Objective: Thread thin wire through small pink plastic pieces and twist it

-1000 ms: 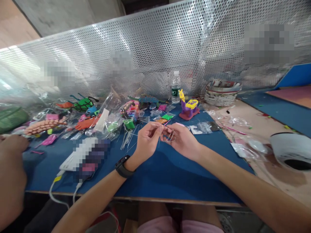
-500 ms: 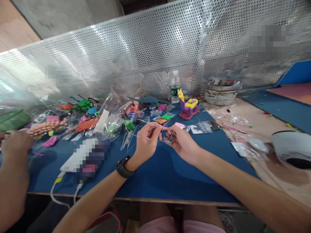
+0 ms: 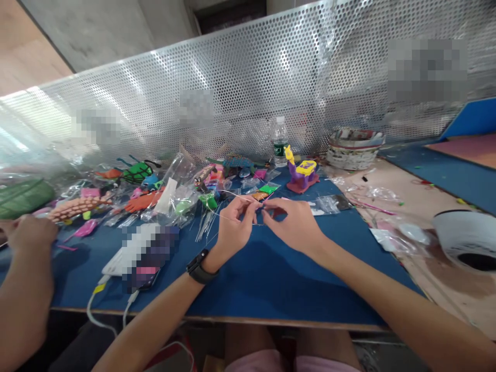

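Thin silvery wire [image 3: 237, 196] stretches out to the left from between my fingers, above the blue table. My left hand [image 3: 236, 225], with a black watch on its wrist, pinches the wire between thumb and fingers. Close beside it, my right hand [image 3: 292, 225] is closed at the fingertips on the wire's other part, its back turned to me. The exact grip at the right fingertips is partly hidden. A bundle of loose wires [image 3: 205, 225] lies on the table just left of my left hand. Green and orange clay packets [image 3: 268, 189] lie behind my hands.
A yellow and purple clay animal [image 3: 303, 173] stands behind, near a water bottle [image 3: 279, 142] and a paper basket [image 3: 354, 150]. Phones with cables [image 3: 134, 253] lie at left. Another person's hand [image 3: 31, 235] is at far left. A white roll [image 3: 467, 235] sits right.
My right hand has turned so its back faces me, with thumb and fingers drawn together. The wire loops seen by my right fingers no longer show. My left hand stays nearly the same.
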The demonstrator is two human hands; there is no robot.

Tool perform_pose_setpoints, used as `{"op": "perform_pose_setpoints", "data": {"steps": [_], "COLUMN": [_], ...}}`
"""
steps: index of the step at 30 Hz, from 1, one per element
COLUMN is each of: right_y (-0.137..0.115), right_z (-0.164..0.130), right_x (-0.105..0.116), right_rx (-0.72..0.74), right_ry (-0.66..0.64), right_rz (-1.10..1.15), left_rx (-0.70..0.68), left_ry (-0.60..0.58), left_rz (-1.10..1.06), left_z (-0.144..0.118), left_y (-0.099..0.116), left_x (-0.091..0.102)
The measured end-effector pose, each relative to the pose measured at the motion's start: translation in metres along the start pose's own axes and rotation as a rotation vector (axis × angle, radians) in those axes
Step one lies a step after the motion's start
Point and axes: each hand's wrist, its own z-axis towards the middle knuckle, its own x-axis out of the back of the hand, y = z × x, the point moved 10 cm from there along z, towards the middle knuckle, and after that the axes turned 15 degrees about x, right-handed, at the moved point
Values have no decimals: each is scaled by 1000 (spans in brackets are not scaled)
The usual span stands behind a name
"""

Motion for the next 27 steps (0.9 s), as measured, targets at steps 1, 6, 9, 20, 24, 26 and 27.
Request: {"op": "perform_pose_setpoints", "data": {"steps": [1,6,9,20,24,26,27], "right_y": [-2,-8,-5,15,17,20,22], "right_z": [-1,-4,-3,-7,-5,-5,-5], "right_x": [-1,-9,-11,-28,-33,-34,-35], "right_rx": [8,60,28,-28,-22,-57,-83], "right_ry": [-2,-75,-129,-112,-146,-175,-188], "right_rz": [-83,-378,-419,-99,-40,27,76], "left_rx": [-22,-114,-132,-59,7,17,18], "left_ry": [7,39,41,2,-52,-59,-60], "left_rz": [23,127,163,168,129,113,112], "left_z": [-1,-6,-7,-2,4,6,7], "left_y": [1,10,12,3,-5,-7,-8], "left_x": [0,1,0,-4,-4,-3,-2]}}
